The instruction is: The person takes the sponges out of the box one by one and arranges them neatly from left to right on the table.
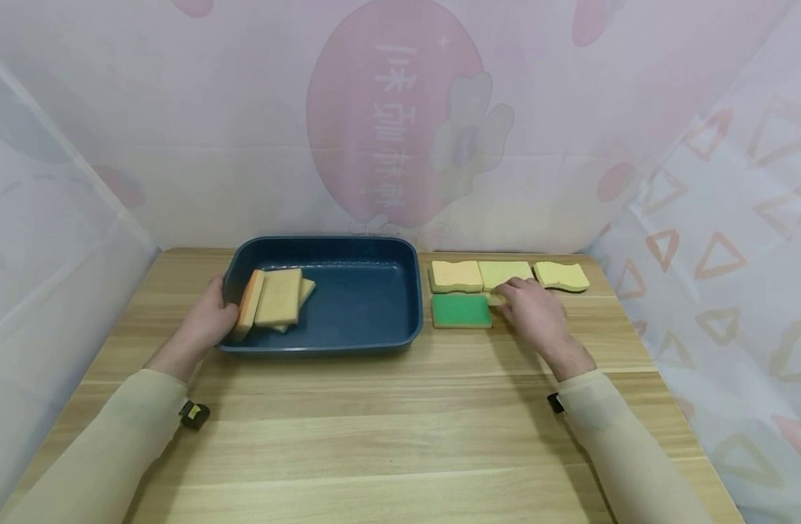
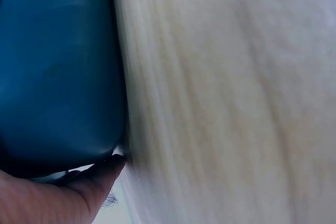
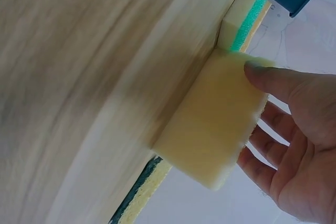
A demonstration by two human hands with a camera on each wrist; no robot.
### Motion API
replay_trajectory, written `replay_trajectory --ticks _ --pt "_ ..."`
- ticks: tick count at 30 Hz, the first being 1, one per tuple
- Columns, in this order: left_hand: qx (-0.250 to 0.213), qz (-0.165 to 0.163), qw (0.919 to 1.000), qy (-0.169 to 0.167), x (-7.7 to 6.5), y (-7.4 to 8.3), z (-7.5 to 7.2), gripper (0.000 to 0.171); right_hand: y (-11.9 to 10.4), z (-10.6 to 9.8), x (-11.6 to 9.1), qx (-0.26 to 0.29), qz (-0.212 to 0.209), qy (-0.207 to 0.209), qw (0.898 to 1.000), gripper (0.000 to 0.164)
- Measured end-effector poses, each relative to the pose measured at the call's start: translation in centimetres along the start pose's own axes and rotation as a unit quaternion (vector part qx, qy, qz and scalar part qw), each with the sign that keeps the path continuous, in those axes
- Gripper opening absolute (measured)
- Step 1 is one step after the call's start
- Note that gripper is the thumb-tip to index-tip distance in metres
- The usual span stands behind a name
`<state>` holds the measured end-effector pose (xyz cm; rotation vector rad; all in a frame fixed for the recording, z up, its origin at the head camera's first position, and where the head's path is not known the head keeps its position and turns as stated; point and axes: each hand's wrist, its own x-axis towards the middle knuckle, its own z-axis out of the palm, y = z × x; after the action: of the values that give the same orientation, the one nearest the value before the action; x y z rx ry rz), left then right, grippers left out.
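Note:
My left hand (image 1: 204, 320) grips the left end of a dark blue rectangular tub (image 1: 361, 309). In the left wrist view its thumb (image 2: 102, 179) lies against the tub's outer wall. Inside the tub's left end are several sponges, one leaning with an orange side (image 1: 248, 302) beside a pale yellow one (image 1: 279, 297). At the right, my right hand (image 1: 537, 316) pinches a pale yellow sponge (image 3: 212, 121) between thumb and fingers. That sponge stands tilted up, beside a green-topped sponge (image 1: 462, 311); the hand hides most of it in the head view.
Behind the right hand sit a peach-yellow sponge (image 1: 456, 275), a light yellow-green sponge (image 1: 504, 272) and a wavy yellow sponge (image 1: 561, 276) in a row. The wooden table (image 1: 374, 437) ends at a printed cloth wall (image 1: 243, 167) behind, with more cloth on both sides.

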<state>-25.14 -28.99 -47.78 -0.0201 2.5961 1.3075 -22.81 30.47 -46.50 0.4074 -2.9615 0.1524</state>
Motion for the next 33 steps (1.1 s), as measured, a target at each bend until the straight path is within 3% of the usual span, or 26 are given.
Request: replay_trajectory --ticks 13,33 --pt "0.0 0.004 1.0 -0.003 -0.14 -0.02 -0.02 0.083 -0.19 -0.47 -0.57 0.018 0.002 -0.032 0.999 0.036" --pt "0.009 -0.008 0.9999 0.0 -0.23 0.3 0.05 0.081 0.57 0.49 -0.87 0.02 -0.011 -0.043 0.999 0.039"
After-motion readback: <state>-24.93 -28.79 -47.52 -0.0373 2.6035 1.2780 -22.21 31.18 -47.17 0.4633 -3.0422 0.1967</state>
